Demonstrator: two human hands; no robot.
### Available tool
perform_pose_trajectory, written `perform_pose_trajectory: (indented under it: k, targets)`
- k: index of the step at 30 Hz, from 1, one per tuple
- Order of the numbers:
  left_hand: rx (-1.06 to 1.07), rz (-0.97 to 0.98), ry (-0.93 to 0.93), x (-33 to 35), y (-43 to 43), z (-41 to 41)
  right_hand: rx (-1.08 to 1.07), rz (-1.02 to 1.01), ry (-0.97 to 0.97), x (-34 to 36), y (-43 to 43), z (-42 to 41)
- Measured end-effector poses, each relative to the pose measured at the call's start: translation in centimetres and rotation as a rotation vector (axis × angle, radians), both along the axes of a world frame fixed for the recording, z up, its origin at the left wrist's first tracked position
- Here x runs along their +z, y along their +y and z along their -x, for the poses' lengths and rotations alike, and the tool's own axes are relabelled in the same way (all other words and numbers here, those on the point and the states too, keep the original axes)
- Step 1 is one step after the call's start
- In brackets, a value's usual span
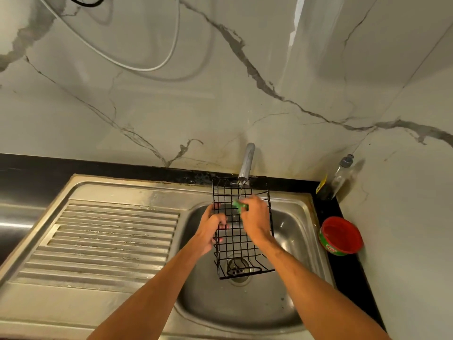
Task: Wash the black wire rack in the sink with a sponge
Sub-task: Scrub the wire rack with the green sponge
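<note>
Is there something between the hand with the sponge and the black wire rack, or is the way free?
Nothing visible stands between them. The right hand holds the green sponge directly against the black wire rack, under the tap. The left hand grips the rack's left side, apart from the sponge, above the sink.

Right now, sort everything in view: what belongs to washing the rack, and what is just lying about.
In the job: black wire rack, green sponge, left grip holding the rack, right grip holding the sponge, running faucet, sink.
Lying about: red tub, clear bottle, white cable, drainboard.
</note>
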State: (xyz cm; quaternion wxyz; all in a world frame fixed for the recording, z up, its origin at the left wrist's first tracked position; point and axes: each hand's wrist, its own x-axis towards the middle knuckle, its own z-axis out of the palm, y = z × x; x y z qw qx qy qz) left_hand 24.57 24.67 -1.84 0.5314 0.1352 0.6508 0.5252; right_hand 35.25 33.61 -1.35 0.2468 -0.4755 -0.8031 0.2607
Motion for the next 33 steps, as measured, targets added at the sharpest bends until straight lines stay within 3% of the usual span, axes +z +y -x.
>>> perform_pose_trajectory:
  k: [3, 5, 10, 19, 22, 26, 31, 33]
  targets:
    - [-0.054, -0.016, 0.009, -0.2, 0.1, -0.3, -0.174, -0.147, -0.005, 1.0, 0.9, 0.2]
    - [-0.104, -0.026, -0.009, 0.0, 0.5, -0.6, -0.155, -0.173, 0.012, 1.3, 0.5, 1.3]
    - [-0.104, -0.073, -0.064, 0.3, 0.7, -0.5, 0.196, 0.176, 0.095, 0.0, 0.6, 0.9]
    - [0.040, -0.129, -0.175, -0.1, 1.5, -0.1, 0.233, 0.420, 0.201, -0.7, -3.0, 0.6]
    - [0.075, -0.139, -0.111, -0.1, 1.5, 0.1, 0.226, 0.380, 0.076, -1.6, -2.5, -0.8]
    - [0.080, -0.174, -0.085, -0.2, 1.6, 0.2, 0.063, 0.030, -0.056, -1.3, -1.6, -2.4]
    - [0.150, -0.186, -0.064, -0.3, 2.3, 0.2, 0.427, 0.202, -0.249, -3.2, -5.0, -2.8]
    - [0.176, -0.181, -0.061, 0.3, 2.1, -0.1, 0.355, 0.278, -0.212, -3.3, -4.4, -2.8]
